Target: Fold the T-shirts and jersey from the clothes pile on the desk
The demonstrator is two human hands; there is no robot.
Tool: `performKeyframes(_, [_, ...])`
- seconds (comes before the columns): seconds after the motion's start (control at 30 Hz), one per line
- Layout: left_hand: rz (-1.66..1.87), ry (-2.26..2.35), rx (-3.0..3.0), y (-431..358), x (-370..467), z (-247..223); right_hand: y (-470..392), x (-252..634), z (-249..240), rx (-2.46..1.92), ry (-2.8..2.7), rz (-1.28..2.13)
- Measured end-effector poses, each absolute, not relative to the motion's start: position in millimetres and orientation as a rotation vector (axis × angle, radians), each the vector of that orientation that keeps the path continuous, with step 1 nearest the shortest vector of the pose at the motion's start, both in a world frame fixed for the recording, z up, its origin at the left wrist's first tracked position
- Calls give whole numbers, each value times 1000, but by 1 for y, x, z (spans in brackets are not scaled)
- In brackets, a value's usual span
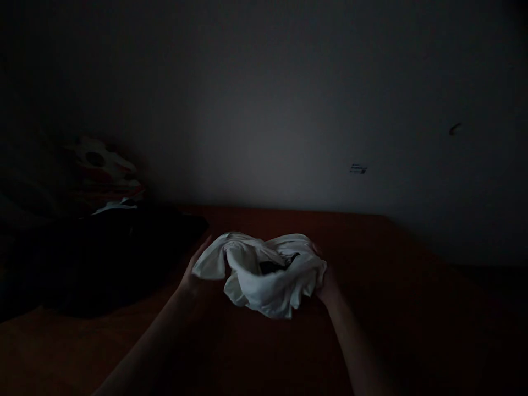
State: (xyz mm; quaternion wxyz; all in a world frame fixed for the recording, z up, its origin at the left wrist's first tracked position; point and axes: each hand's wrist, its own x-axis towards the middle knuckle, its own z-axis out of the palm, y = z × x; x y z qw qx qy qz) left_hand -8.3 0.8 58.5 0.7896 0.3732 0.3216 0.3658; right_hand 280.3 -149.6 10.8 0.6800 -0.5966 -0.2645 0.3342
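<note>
A crumpled white garment (264, 289), perhaps a shirt, is bunched up between my two hands in the middle of the view. A dark patch (272, 267) shows in its folds; whether that is a print or an opening I cannot tell. My left hand (193, 272) grips the garment's left end, its fingers partly behind the cloth. At the right end, my right hand (325, 283) holds the bunched fabric, and most of its fingers are hidden by it. The garment hangs over a reddish-orange surface (247, 352).
Dark cloth (103, 258) lies heaped on the left of the surface. Behind it is a red and white patterned bundle (103, 165). A pale wall (264, 121) stands at the back, with a small label (358, 169) and a small dark hook-like mark (455, 129). The room is dim.
</note>
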Motion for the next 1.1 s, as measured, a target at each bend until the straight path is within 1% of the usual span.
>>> performKeyframes(0.1, [849, 663, 661, 5, -4, 55, -143, 286, 3, -1504, -507, 526])
performKeyframes(0.17, [959, 759, 707, 5, 0, 48, -143, 288, -5, -1593, -580, 296])
performKeyframes(0.23, [1031, 866, 1002, 0, 4, 39, -144, 286, -11, -1643, -755, 2])
performKeyframes(0.3, [978, 866, 1486, -8, 8, 29, -147, 283, -15, -1688, -959, -221])
performKeyframes(0.4, [763, 729, 2216, -22, 12, 19, -152, 277, -14, -1831, -1220, -317])
performKeyframes(0.5, [646, 700, 2524, -26, 13, 15, -155, 272, -10, -1935, -1390, -225])
performKeyframes(0.6, [586, 745, 2477, -23, 12, 15, -153, 270, -7, -1889, -1403, -104])
performKeyframes(0.7, [631, 777, 2341, -18, 10, 17, -151, 274, -4, -1801, -1172, 32])
performKeyframes(0.8, [912, 865, 2130, -15, 7, 22, -153, 287, -2, -1717, -762, -16])
performKeyframes(0.97, [1577, 1060, 1627, 1, -5, 34, -159, 317, -6, -1600, -235, -175])
performKeyframes(1.03, [1710, 1101, 1493, 13, -12, 33, -160, 323, -7, -1601, -164, -202])
performKeyframes(1.1, [1716, 1136, 1421, 24, -18, 30, -158, 323, -6, -1592, -158, -198])
